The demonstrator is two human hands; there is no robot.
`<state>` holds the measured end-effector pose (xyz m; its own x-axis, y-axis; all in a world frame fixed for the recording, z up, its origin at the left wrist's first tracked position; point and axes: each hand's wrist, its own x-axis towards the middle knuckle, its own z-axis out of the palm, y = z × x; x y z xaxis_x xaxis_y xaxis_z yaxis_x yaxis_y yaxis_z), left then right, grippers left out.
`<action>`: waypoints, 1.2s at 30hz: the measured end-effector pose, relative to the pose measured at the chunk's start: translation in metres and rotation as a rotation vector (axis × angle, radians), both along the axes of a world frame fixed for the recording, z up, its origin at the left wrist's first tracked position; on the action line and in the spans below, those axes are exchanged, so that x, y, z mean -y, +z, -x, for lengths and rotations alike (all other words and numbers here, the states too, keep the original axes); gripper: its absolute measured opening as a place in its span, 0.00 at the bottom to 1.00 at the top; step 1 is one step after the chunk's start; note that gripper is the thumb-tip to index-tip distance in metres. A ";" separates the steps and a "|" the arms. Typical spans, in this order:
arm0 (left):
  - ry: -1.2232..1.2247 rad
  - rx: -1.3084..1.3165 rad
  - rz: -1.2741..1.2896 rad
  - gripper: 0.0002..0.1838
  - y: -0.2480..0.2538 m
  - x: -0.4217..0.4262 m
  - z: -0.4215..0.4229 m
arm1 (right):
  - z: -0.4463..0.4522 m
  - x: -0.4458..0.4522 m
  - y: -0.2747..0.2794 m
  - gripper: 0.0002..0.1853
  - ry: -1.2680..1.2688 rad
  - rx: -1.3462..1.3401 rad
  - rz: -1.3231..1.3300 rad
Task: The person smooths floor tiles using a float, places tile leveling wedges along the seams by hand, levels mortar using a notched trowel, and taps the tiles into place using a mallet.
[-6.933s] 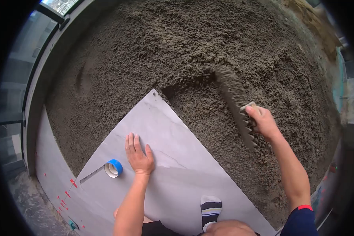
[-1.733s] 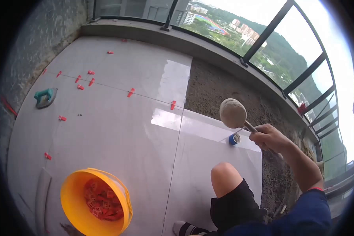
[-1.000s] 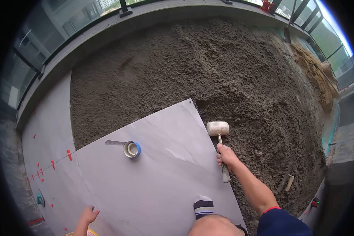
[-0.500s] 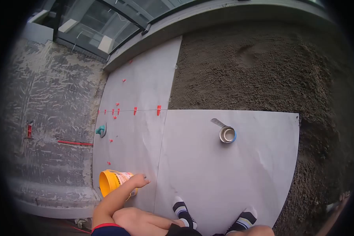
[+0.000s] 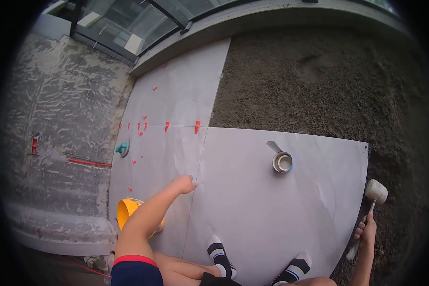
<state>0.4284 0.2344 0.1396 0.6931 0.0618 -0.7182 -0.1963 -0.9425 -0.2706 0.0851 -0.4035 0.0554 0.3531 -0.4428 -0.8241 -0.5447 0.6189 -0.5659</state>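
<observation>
My left hand [image 5: 186, 184] is low over the pale floor tiles, right beside the joint between two of them. Its fingers are curled together; whatever they may hold is too small to make out. My right hand [image 5: 366, 230] grips the handle of a rubber mallet [image 5: 376, 191] with a white head, past the right edge of the large tile [image 5: 252, 205]. Behind my left forearm lies a tipped yellow bucket [image 5: 126, 209], partly hidden.
A tin [image 5: 283, 162] with a flat metal blade [image 5: 273, 146] beside it rests on the large tile. Red wedges [image 5: 197, 127] line a tile joint. A teal suction cup [image 5: 123, 148] sits left. Rough mortar [image 5: 276, 81] borders the tiles at back and right.
My left hand has moved forward and right, away from the bucket to the tile joint. My right hand has come further into view from the lower right, with the mallet.
</observation>
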 end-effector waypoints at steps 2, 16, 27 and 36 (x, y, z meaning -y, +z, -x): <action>0.104 0.106 0.098 0.40 -0.034 0.011 -0.015 | 0.004 0.002 -0.003 0.25 -0.034 -0.049 -0.098; 0.491 0.371 0.164 0.66 -0.107 0.024 0.012 | 0.119 0.157 -0.027 0.22 -0.762 0.215 0.583; 0.495 0.309 0.128 0.64 -0.095 0.029 0.000 | 0.031 0.002 0.013 0.26 -0.006 -0.128 0.013; 0.124 -0.177 0.029 0.45 -0.041 0.006 -0.062 | 0.047 0.007 0.062 0.25 0.081 -0.195 0.187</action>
